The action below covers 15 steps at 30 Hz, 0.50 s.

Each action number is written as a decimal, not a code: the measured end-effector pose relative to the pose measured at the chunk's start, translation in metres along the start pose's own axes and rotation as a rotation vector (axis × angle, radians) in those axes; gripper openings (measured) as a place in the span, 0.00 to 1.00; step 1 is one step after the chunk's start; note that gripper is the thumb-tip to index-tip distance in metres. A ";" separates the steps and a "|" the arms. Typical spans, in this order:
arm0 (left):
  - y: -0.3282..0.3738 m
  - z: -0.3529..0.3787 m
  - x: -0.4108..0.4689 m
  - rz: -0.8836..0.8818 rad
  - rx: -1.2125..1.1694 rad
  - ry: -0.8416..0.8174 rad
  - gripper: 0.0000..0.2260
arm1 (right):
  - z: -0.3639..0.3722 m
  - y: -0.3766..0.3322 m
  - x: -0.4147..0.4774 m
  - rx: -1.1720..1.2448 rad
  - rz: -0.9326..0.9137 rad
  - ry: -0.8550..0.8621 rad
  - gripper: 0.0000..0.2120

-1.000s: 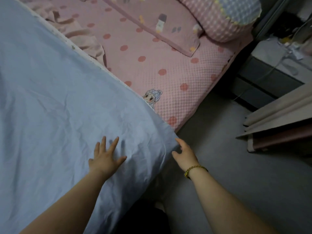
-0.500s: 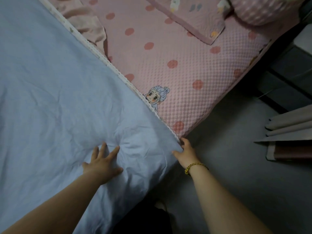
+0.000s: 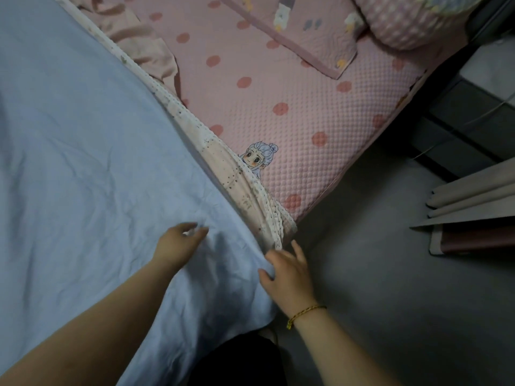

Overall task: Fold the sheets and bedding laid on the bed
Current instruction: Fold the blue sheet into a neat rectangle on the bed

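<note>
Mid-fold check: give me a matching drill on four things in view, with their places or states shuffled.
1 blue sheet
2 right hand
3 cartoon print
4 pillow

a top right of the view
b partly hidden by the white dotted border
c spread wrinkled, filling the view's left
d at the sheet's near corner, bracelet on its wrist

Pairs: 1-c, 2-d, 3-b, 4-a

A creased pale-blue sheet [image 3: 83,149] lies spread out; a speckled white layer [image 3: 239,188] shows beneath its right edge.
</note>
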<state>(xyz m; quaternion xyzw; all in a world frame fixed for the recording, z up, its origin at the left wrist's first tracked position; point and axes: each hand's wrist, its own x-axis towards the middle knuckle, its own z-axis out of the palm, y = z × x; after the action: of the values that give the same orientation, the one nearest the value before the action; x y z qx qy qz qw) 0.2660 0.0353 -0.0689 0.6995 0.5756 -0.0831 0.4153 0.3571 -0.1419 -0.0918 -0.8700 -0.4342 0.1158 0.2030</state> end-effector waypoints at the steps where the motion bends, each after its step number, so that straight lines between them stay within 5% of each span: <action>1: 0.010 0.000 -0.006 -0.007 -0.121 0.034 0.23 | 0.000 -0.006 -0.006 0.014 -0.044 0.001 0.09; 6: 0.048 0.002 -0.031 0.090 -0.284 0.050 0.41 | -0.017 -0.038 -0.023 0.093 -0.117 -0.095 0.04; 10: 0.039 -0.017 -0.042 0.116 -0.152 0.086 0.34 | -0.025 -0.060 -0.040 0.010 -0.135 -0.032 0.15; 13: 0.017 -0.040 -0.056 0.105 -0.195 0.097 0.34 | -0.030 -0.073 -0.049 -0.058 -0.097 0.051 0.04; 15: -0.003 -0.054 -0.066 0.173 -0.181 0.107 0.34 | -0.031 -0.085 -0.058 -0.073 -0.093 0.088 0.08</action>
<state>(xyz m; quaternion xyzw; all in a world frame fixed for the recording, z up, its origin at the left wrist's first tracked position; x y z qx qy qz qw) 0.2221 0.0233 0.0032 0.7099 0.5394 0.0428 0.4508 0.2737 -0.1503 -0.0236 -0.8600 -0.4685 0.0519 0.1955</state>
